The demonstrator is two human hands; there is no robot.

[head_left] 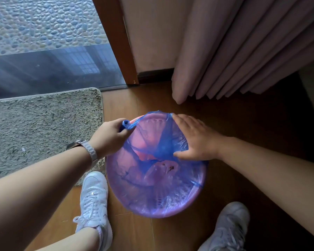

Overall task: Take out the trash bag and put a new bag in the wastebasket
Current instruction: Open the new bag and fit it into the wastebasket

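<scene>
There it was, dead centre on the wooden floor (pixel 243 124): we saw the round pink wastebasket (pixel 153 215) standing between two white shoes, the left shoe (pixel 93 198) just beside its near-left side and the right shoe (pixel 228 227) off its near-right side. The thin blue trash bag (pixel 161 147) sat inside the wastebasket, its film draped over the near rim and pulled in loose folds across the opening. At the far-left rim, the left hand (pixel 110 137) pinched a bunched corner of the bag between thumb and curled fingers, lifting it just above the edge; a watch (pixel 85 147) showed on that wrist. Over on the far-right rim, the right hand (pixel 196 138) lay spread and flat, fingers straight along the edge, the thumb pressing a dark fold of the bag inward. To the left we saw a shaggy grey rug (pixel 43 127) touching the basket's left side. On the far side stood a brown door frame (pixel 116 38) with glass (pixel 53 67) to its left, and a pale pink curtain (pixel 234 51) hung at far right.
</scene>
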